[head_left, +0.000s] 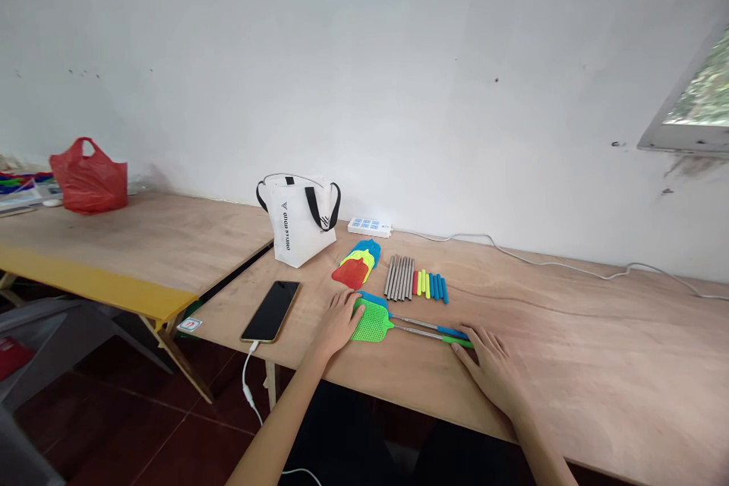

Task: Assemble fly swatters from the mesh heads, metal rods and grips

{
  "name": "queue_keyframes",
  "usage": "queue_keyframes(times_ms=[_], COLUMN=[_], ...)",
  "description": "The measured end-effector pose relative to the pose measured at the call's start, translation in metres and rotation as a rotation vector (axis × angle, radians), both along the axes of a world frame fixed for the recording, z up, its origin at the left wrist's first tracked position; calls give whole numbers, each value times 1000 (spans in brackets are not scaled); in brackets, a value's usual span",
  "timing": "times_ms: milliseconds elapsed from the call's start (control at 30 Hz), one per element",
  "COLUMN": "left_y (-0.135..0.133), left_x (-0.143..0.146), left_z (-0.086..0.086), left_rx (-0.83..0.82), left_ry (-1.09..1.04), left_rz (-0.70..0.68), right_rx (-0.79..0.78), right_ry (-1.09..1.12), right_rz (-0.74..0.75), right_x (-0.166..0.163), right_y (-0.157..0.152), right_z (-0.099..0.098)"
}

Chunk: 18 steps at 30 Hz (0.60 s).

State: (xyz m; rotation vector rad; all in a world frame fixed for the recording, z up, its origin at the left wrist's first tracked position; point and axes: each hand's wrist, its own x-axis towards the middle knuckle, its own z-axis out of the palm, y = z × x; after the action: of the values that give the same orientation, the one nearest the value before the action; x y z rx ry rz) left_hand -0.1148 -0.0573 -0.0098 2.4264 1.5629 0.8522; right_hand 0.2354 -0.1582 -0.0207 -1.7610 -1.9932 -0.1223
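Observation:
On the wooden table lie a green fly swatter [373, 323] and a blue fly swatter [376, 299], side by side, the green head partly over the blue one. My left hand [339, 325] rests at the left edge of their mesh heads, fingers stretched out. At the other end, my right hand [490, 364] lies with fingers spread, its thumb by the tip of the green handle and its fingers beside the blue one. Behind them are loose swatter heads in red [350, 273], yellow [371, 261] and blue [371, 247], several metal tubes [399, 278], and short yellow grips [423, 283] and blue grips [438, 288].
A phone [271, 311] with a white cable lies left of my left hand. Farther back stand a white bag [299, 224] with black handles and a power strip [369, 226], its cord running right along the wall. A red plastic bag [94, 181] sits on the left table.

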Motion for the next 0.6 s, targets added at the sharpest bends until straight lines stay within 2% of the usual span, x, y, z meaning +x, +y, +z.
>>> queue_keyframes(times_ms=[600], left_y=[0], left_x=[0], left_z=[0], left_rx=[2], left_ry=[-10], left_rz=[-1], right_rx=[11], right_ry=[12], right_rz=[8], right_x=[1], right_y=[0], right_z=[-1])
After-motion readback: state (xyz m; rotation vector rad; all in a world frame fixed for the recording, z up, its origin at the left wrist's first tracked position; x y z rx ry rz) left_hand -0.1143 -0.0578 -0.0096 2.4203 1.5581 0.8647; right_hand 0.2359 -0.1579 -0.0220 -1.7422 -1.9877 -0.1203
